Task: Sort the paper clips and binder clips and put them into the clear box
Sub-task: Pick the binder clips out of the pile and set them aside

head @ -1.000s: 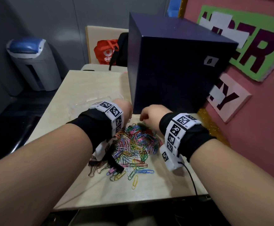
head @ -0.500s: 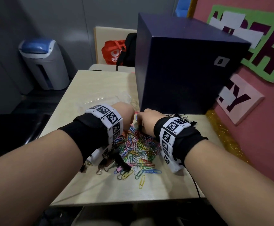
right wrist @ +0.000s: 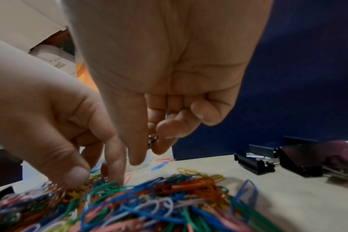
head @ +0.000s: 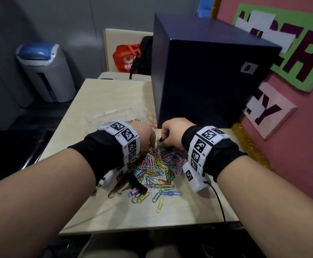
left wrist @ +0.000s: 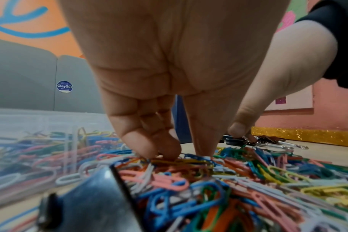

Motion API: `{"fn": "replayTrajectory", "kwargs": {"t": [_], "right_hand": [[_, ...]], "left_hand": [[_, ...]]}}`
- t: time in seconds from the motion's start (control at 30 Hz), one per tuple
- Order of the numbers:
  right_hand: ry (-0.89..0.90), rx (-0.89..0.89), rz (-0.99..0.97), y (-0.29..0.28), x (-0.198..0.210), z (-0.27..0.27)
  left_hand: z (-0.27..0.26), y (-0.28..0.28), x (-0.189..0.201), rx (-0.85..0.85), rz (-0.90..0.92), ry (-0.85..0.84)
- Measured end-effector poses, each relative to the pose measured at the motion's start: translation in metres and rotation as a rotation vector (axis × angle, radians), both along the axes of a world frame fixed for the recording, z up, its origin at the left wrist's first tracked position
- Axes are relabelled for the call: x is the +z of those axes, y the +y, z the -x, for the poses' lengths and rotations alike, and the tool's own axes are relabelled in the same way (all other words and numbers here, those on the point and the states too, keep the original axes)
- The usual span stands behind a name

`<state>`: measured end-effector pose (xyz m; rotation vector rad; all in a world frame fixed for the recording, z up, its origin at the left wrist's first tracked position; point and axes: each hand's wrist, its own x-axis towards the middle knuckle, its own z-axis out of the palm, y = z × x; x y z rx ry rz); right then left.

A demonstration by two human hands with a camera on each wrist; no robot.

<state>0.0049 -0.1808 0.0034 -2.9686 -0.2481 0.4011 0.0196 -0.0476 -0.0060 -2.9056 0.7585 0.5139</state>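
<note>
A pile of coloured paper clips (head: 159,164) lies on the table between my wrists. My left hand (head: 149,144) reaches down into its far edge; in the left wrist view the left hand (left wrist: 186,154) has curled fingers and thumb pinching clips at the top of the pile (left wrist: 189,175). My right hand (head: 163,141) hovers just right of it and pinches a small black binder clip (head: 160,140); its metal part (right wrist: 153,139) shows between thumb and fingers. The clear box (head: 114,114) sits beyond my left hand and holds paper clips (left wrist: 30,146).
A big dark blue box (head: 198,81) stands right behind the hands. Black binder clips (right wrist: 256,163) lie at its foot on the right, more binder clips (head: 131,185) under my left wrist. A pink wall (head: 300,164) bounds the right, and the table's edge (head: 152,228) is near me.
The right hand has moved left to the far side of the pile, close to the left hand, and now holds a small black clip. The left hand's fingers have dipped into the pile.
</note>
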Motion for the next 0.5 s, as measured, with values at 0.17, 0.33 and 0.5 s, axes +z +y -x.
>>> {"fn": "replayTrajectory", "kwargs": {"t": [0.17,0.33,0.5], "right_hand": [[0.042,-0.082,-0.014,-0.007,0.006,-0.001],[0.031,-0.215,0.101,-0.017,0.003,-0.012],[0.107,-0.375,0.26,-0.035,0.008,-0.011]], "left_hand": [[-0.001,-0.005,-0.002,0.033,0.014,-0.09],[-0.001,-0.02,-0.008,-0.001,-0.087,-0.063],[0.005,-0.021,-0.007,-0.082,-0.093,-0.013]]}}
